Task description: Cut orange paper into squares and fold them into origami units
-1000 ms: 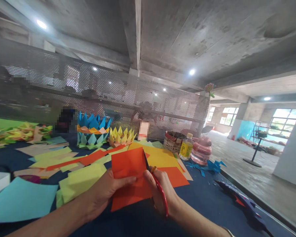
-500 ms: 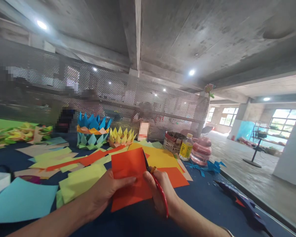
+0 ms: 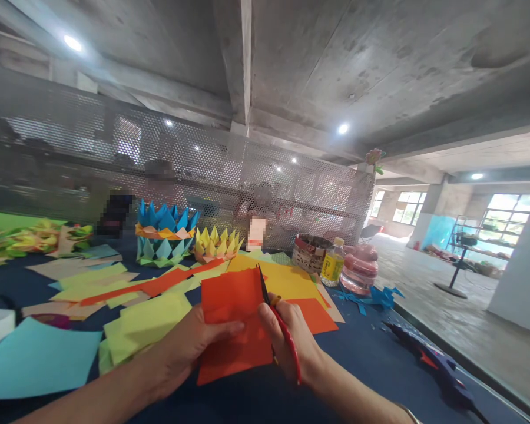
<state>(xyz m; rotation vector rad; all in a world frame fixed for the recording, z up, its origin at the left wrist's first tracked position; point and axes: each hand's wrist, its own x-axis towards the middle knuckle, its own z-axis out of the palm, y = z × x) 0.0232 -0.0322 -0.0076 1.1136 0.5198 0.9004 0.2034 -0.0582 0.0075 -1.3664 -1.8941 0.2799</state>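
Observation:
A sheet of orange paper (image 3: 229, 297) is pinched by its left side in my left hand (image 3: 194, 335), thumb on top and fingers hidden beneath. Red-handled scissors (image 3: 290, 341) sit in my right hand (image 3: 291, 335), which is closed around the handles at the paper's right edge. The dark blades point up and away along that edge; whether they touch the paper I cannot tell. Left of the orange sheet lie light green sheets (image 3: 145, 321) and a light blue sheet (image 3: 39, 359).
Folded paper crowns in blue (image 3: 168, 221) and yellow (image 3: 218, 244) stand at the back. To the right are a woven basket (image 3: 309, 253), a yellow-labelled bottle (image 3: 333, 265), a pink jar (image 3: 359, 271), blue scraps (image 3: 382, 299) and a glue gun (image 3: 437, 362) near the table edge.
The orange sheet has tilted slightly and its upper edge sits a little lower. More of the scissor blades shows above its right edge. Both hands keep their hold.

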